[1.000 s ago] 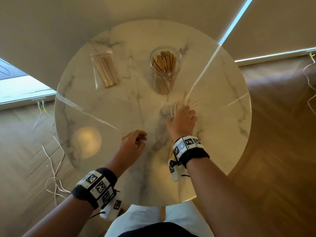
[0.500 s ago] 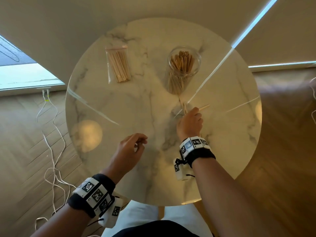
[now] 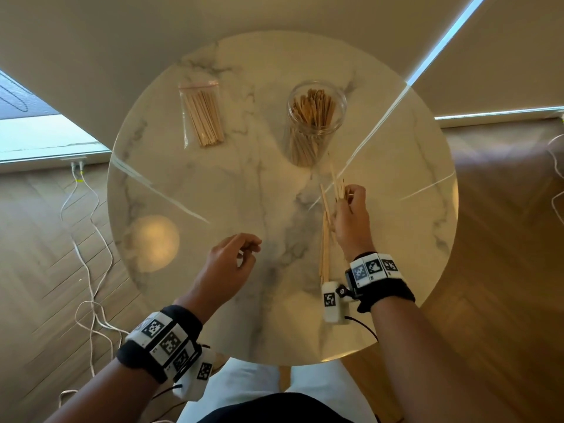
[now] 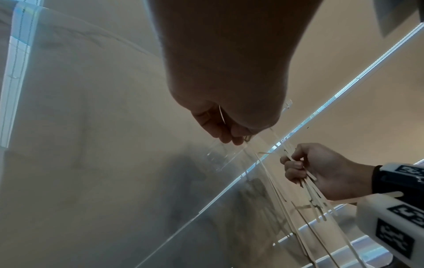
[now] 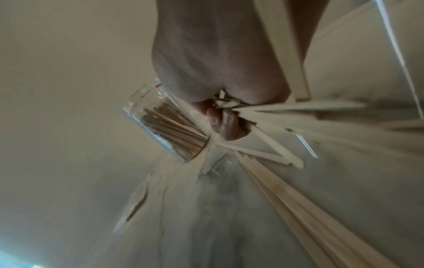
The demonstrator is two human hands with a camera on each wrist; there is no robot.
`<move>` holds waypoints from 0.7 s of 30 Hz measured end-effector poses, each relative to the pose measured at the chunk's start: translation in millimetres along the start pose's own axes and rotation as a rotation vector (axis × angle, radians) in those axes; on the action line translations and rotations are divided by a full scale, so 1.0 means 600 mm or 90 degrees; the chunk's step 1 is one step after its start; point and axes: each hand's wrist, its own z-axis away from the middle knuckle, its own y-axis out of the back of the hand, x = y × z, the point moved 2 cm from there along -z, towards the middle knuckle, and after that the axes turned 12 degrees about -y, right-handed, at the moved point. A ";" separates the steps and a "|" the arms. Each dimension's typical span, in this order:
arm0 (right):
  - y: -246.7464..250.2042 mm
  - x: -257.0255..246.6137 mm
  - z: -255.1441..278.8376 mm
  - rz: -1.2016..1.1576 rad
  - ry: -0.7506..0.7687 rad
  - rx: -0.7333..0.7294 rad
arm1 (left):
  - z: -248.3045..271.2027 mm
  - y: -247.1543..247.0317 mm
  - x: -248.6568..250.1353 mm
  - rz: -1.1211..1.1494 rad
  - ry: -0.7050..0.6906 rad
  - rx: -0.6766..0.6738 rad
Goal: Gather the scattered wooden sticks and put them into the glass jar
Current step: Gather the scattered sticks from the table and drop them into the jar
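Observation:
A glass jar (image 3: 316, 123) (image 5: 165, 123) holding many wooden sticks stands upright at the back middle of the round marble table (image 3: 213, 193). My right hand (image 3: 348, 215) (image 4: 305, 168) is lifted above the table just in front and right of the jar, gripping a bundle of wooden sticks (image 3: 326, 239) (image 4: 314, 192) (image 5: 263, 150). The sticks splay out past both sides of the fist. My left hand (image 3: 235, 261) (image 4: 220, 127) hovers over the table's near middle with fingers loosely curled, holding nothing that I can make out.
A clear zip bag of wooden sticks (image 3: 203, 116) lies at the back left of the table. White cables (image 3: 88, 239) trail over the wooden floor on the left. A wall stands right behind the table.
My right hand has closed on the scattered sticks and lifted them off the table, turning the bundle more upright. The left hand has stayed in place.

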 end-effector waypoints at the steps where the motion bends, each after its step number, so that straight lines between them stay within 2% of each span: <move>1: 0.004 0.002 -0.002 -0.059 -0.036 -0.021 | -0.003 -0.007 0.003 0.001 -0.005 -0.009; 4: 0.018 0.001 -0.012 -0.218 -0.125 -0.050 | -0.020 -0.038 0.014 0.031 -0.011 -0.029; 7: 0.030 -0.004 -0.024 -0.370 -0.173 -0.067 | -0.042 -0.074 0.034 0.034 -0.023 -0.074; 10: 0.041 -0.009 -0.032 -0.435 -0.198 -0.105 | -0.069 -0.110 0.057 0.027 -0.012 -0.102; 15: 0.053 -0.005 -0.010 -0.390 -0.212 -0.211 | -0.158 -0.140 0.096 0.103 0.105 -0.051; 18: 0.061 0.001 0.009 -0.361 -0.230 -0.275 | -0.220 -0.155 0.099 0.231 0.178 -0.021; 21: 0.067 0.004 0.015 -0.304 -0.251 -0.361 | -0.260 -0.171 0.108 0.273 0.191 -0.003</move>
